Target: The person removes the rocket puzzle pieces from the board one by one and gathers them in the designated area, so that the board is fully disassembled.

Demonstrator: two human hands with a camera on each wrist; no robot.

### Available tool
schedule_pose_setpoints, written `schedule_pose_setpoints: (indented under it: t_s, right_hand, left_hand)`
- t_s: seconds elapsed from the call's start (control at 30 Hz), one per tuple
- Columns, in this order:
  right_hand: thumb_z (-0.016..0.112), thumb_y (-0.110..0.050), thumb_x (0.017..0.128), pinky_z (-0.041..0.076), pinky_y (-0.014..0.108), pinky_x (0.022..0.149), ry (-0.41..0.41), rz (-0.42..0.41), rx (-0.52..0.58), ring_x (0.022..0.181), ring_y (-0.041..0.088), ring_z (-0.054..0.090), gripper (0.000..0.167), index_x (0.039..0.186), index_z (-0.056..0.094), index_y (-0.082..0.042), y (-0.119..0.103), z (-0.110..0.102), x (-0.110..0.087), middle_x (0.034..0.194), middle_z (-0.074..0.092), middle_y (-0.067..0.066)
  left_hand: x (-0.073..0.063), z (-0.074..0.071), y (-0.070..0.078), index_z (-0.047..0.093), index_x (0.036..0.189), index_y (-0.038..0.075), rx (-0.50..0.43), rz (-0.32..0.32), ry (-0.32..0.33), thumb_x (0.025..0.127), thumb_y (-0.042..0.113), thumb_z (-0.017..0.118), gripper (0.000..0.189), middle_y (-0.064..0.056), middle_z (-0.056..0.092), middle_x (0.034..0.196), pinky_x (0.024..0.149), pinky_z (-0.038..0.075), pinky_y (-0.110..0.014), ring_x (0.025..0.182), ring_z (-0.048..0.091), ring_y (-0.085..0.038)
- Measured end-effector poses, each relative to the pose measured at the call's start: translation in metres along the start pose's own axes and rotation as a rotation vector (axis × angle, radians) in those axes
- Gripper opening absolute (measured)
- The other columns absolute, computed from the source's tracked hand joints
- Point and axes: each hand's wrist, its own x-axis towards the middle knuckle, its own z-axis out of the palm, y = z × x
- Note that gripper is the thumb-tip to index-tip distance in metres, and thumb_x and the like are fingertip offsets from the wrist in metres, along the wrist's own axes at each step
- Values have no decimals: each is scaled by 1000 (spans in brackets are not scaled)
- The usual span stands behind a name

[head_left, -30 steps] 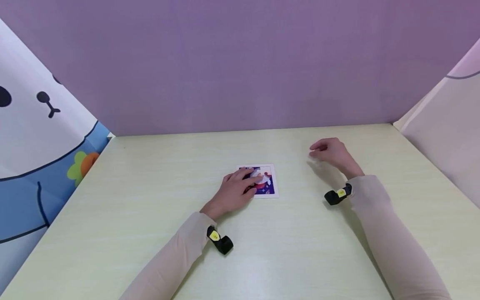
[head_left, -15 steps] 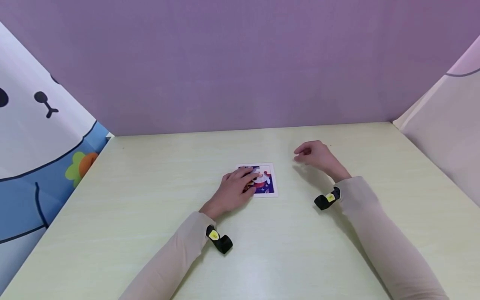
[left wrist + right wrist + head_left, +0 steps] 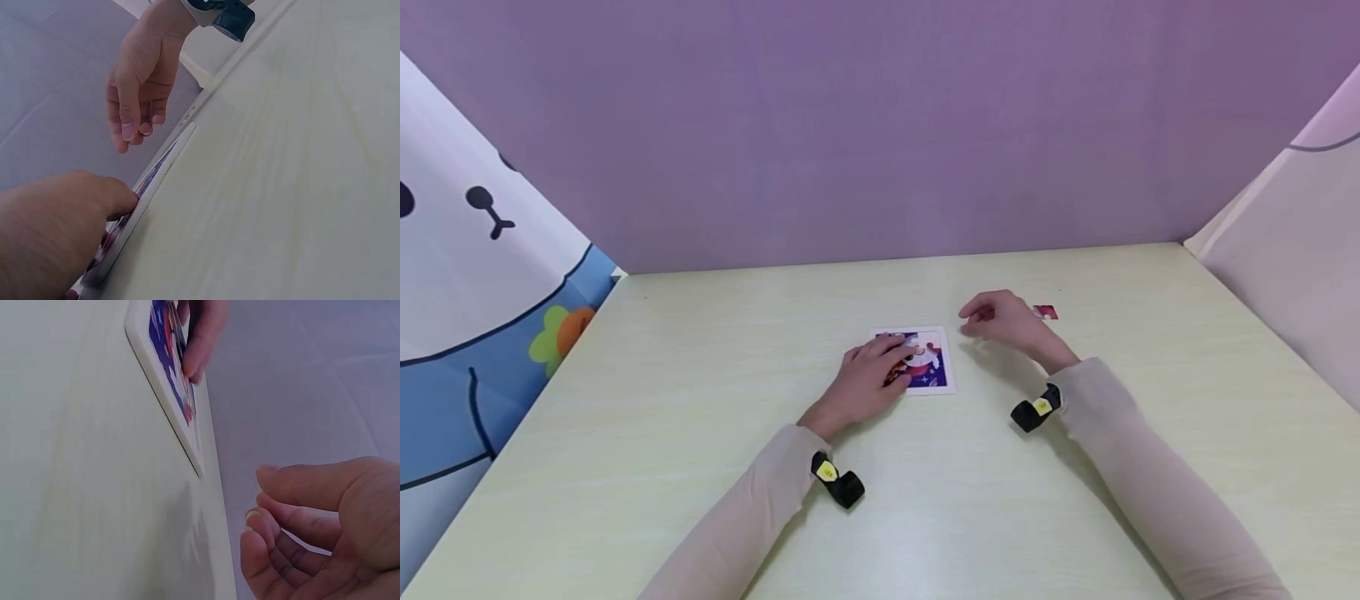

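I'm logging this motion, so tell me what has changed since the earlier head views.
The right hand moved left, nearer the square white-bordered purple picture board; a small flat mostly red piece now shows beside that hand. Nothing was visibly grasped or released. The left hand stayed resting on the board.

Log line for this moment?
left hand: rests on picture board | right hand: above table beside picture board, loosely curled, nothing visibly held | small red piece: on table, near right hand
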Motion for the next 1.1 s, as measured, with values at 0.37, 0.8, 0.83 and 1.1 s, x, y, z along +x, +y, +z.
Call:
schedule_pose_setpoints:
  t_s: [0.37, 0.8, 0.83, 1.1]
  right_hand:
    - [69, -7, 85, 46, 25, 71, -74, -47, -12, 83, 19, 56, 30, 113, 64, 3, -11, 18, 0, 95, 64, 12]
    - [68, -5, 85, 45, 26, 70, -154, -115, 0, 78, 16, 54, 27, 111, 64, 2, -10, 30, -2, 90, 63, 9]
    - [68, -5, 85, 45, 26, 70, -160, -119, 0, 78, 16, 53, 27, 111, 64, 2, -10, 31, -2, 89, 62, 9]
    - [70, -6, 84, 40, 26, 68, -179, -116, -38, 77, 17, 48, 30, 113, 65, 1, -10, 35, 0, 87, 57, 7]
  left_hand:
    - [0, -1, 1, 45, 143, 22, -3, 7, -5, 98, 33, 49, 46, -5, 35, 153, 111, 23, -54, 144, 26, -26]
    - [1, -1, 3, 47, 141, 22, -16, 14, 5, 98, 32, 50, 45, -6, 36, 152, 111, 24, -55, 143, 28, -27]
    - [1, -1, 3, 47, 141, 22, -15, 15, 7, 98, 32, 50, 44, -6, 37, 152, 111, 24, -55, 143, 28, -27]
    - [1, -1, 3, 48, 140, 21, -14, 10, 11, 98, 32, 51, 44, -6, 38, 151, 110, 25, -55, 143, 29, -27]
